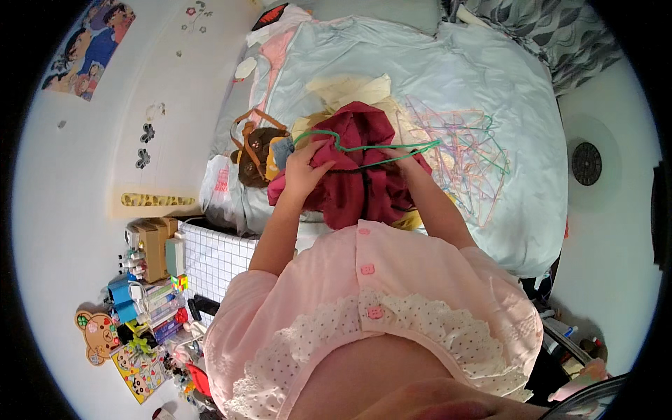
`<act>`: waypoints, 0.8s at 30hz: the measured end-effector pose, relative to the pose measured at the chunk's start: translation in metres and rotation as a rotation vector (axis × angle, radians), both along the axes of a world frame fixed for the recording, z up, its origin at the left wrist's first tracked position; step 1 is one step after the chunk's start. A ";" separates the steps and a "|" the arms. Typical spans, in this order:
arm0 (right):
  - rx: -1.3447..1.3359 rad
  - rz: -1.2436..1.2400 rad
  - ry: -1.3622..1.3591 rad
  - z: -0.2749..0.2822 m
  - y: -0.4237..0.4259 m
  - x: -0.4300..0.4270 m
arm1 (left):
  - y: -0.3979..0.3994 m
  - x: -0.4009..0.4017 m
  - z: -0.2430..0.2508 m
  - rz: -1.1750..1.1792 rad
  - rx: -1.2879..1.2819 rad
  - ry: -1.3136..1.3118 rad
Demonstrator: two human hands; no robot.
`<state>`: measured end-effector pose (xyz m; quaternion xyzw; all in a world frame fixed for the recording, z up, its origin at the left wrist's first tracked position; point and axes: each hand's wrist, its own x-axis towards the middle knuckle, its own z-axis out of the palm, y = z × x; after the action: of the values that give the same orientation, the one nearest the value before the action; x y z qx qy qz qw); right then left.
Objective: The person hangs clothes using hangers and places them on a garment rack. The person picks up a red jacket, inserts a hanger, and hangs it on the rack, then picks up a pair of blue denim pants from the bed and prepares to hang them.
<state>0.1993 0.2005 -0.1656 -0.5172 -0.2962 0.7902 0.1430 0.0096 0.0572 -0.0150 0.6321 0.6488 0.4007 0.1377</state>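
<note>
A maroon garment [341, 197] with dark trim is bunched up in front of me, over the edge of the bed. My left hand [307, 169] grips its left part, thumb on top of the cloth. A green hanger [388, 148] lies across the garment, its hook end beside my left fingers and its long bars reaching towards the right. My right hand [401, 158] is at the garment's right side, under or beside the hanger bars; its fingers are partly hidden, and cloth appears to be in its grasp.
Tangled hangers [462, 152] in several colours lie on the light blue bedding [525, 210] at right. A brown plush bag [257, 157] sits left of the garment, near a white plastic bag [216, 181]. Cream cloth [362, 92] lies behind. A grid-patterned desk [215, 257] stands at lower left.
</note>
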 end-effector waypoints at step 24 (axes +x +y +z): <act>0.499 -0.244 0.229 0.096 0.008 0.086 | 0.016 -0.009 -0.054 -0.210 -0.221 0.365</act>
<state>0.2850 0.2080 -0.0694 -0.4056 -0.3988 0.7230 0.3922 0.0004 0.0734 -0.0690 0.7391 0.6336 0.1899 0.1274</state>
